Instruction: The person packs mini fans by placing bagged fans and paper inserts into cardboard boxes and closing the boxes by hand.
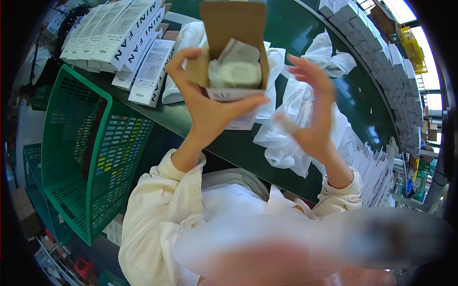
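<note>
My left hand (205,102) grips a small cardboard box (228,94) with its lid flap standing up, held above the table's near edge. Inside the box lie a pale rounded item (241,74) in clear wrapping and a folded white paper (241,51). To the right of the box, my right hand (312,105) hangs in the air, blurred, with thumb and fingers apart and nothing between them. Below and behind it are crumpled white bags (286,138) on the green table (234,155).
Printed "MINI FAN" boxes (112,35) are stacked at the far left of the table. A green plastic crate (109,157) stands left of me. Flattened white packaging (374,171) lies at the right, and rows of white boxes (377,55) line the curved far edge.
</note>
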Demonstrator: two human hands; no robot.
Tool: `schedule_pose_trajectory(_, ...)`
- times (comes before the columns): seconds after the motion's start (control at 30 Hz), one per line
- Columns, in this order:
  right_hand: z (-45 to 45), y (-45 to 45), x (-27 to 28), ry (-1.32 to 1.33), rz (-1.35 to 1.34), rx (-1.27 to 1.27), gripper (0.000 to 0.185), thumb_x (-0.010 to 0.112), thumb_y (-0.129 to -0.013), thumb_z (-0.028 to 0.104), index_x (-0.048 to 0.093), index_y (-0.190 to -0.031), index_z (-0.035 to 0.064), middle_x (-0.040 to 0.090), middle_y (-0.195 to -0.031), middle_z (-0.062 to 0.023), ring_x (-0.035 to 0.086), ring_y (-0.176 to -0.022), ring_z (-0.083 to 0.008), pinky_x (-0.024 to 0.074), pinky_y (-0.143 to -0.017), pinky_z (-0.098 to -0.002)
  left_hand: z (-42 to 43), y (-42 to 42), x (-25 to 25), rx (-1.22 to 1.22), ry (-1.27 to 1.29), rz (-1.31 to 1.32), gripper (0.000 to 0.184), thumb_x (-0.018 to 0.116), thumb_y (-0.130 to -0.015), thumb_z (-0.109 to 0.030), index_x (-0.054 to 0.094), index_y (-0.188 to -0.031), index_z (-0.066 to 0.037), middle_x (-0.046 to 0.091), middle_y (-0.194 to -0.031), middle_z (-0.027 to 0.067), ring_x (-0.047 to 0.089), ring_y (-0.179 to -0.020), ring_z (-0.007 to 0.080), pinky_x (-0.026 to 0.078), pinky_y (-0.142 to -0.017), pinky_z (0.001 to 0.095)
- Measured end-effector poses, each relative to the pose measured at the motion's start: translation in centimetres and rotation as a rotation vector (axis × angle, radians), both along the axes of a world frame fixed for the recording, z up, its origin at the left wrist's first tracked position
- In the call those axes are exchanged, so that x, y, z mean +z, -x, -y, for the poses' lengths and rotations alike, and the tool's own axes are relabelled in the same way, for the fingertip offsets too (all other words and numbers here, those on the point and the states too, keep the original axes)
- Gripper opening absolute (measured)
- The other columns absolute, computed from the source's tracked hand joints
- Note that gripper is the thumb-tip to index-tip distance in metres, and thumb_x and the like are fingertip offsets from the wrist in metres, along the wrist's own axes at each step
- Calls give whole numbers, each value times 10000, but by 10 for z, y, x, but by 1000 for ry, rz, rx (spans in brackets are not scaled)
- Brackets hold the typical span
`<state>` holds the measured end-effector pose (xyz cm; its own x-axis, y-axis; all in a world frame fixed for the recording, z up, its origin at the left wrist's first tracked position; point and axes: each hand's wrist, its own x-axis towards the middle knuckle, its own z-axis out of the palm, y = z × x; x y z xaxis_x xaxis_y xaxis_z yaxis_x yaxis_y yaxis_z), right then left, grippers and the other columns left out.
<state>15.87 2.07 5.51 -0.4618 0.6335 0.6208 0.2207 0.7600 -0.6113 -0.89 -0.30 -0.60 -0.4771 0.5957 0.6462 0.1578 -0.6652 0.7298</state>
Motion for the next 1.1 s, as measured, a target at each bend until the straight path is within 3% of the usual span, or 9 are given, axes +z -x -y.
schedule_pose_trajectory(0.1,-3,13,-35,320,67,23,626,734,-703,124,430,-1236,-1,593,-1075,-136,573,-931,-246,455,-853,-318,-21,7,11,-262,10,184,846,820,-666,-254,299,-1311,-86,479,-1190,177,539,-1029,254,424,-891,313)
schedule_pose_trajectory(0.23,-48,16,-27,844,-46,117,673,729,-744,216,393,-1271,-37,591,-1107,-159,600,-933,-259,469,-867,-348,-38,74,-20,246,276,-340,436,594,-876,-228,483,-1236,-10,519,-1216,163,537,-1045,291,405,-928,377)
schedule_pose_trajectory(0.37,-137,12,-30,1097,-514,-66,579,639,-835,360,474,-1199,-60,581,-1112,-200,599,-958,-288,468,-888,-359,-24,141,-86,655,695,-974,364,585,-843,-164,531,-1178,-33,539,-1183,175,520,-1067,329,393,-942,412)
schedule_pose_trajectory(0.47,-231,-22,-54,781,-217,-323,477,574,-852,309,519,-1180,-33,567,-1121,-200,565,-1002,-309,440,-894,-374,-3,125,-89,891,653,-1198,365,603,-827,-181,530,-1165,-62,555,-1129,155,517,-1038,298,395,-909,393)
schedule_pose_trajectory(0.53,-294,-82,-77,24,486,-665,378,559,-846,209,559,-1143,-24,576,-1114,-185,562,-1001,-326,445,-894,-394,15,124,-84,839,730,-1139,379,613,-815,-181,527,-1166,-68,554,-1124,151,514,-1022,296,395,-898,389)
schedule_pose_trajectory(0.63,-290,-126,-89,-846,943,-904,390,514,-803,12,524,-1191,52,587,-1063,-161,573,-975,-297,435,-932,-355,41,119,-72,634,935,-937,422,645,-778,-179,517,-1169,-85,551,-1110,137,505,-975,293,394,-866,377)
schedule_pose_trajectory(0.8,-263,-114,-143,-773,1182,-204,321,605,-710,1,573,-1023,62,599,-962,-132,578,-902,-290,459,-830,-360,63,101,-21,593,739,-808,520,693,-705,-170,500,-1180,-81,536,-1127,119,494,-918,285,394,-830,365)
schedule_pose_trajectory(0.97,-219,-110,-42,-78,-67,-474,414,658,-689,42,530,-1080,4,585,-1001,-144,570,-916,-271,487,-801,-322,52,50,6,300,340,-656,603,724,-635,-148,497,-1188,-67,524,-1138,115,488,-940,278,381,-848,362)
schedule_pose_trajectory(1.1,-181,-128,45,85,-851,-256,512,696,-772,144,451,-1186,-30,530,-1145,-150,535,-1053,-246,486,-855,-336,21,-12,-35,130,215,-580,679,756,-585,-142,496,-1209,-78,505,-1156,156,476,-970,289,365,-852,357)
